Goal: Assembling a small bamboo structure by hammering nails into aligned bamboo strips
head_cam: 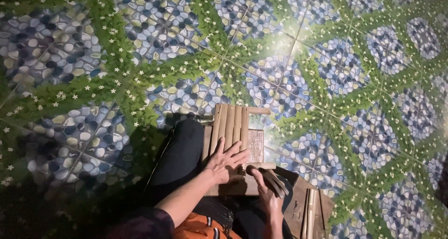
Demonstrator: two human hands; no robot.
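My left hand [225, 161] lies flat, fingers spread, on a row of several flat wooden slats [228, 126] laid side by side on a wooden board [255, 145] resting on my lap. My right hand [264, 188] sits just below and to the right, holding a small bunch of wooden slats [276, 179] that stick out to the right. A round wooden stick [258, 110] crosses the far end of the slat row. My dark trouser leg [183, 154] is under the board.
The floor is tiled with a pattern of blue-grey pebbles and green leaves with small white flowers [326, 66]. More wooden pieces and slats [309, 211] lie beside my right leg. An orange garment with a dark strap [205, 227] shows at the bottom.
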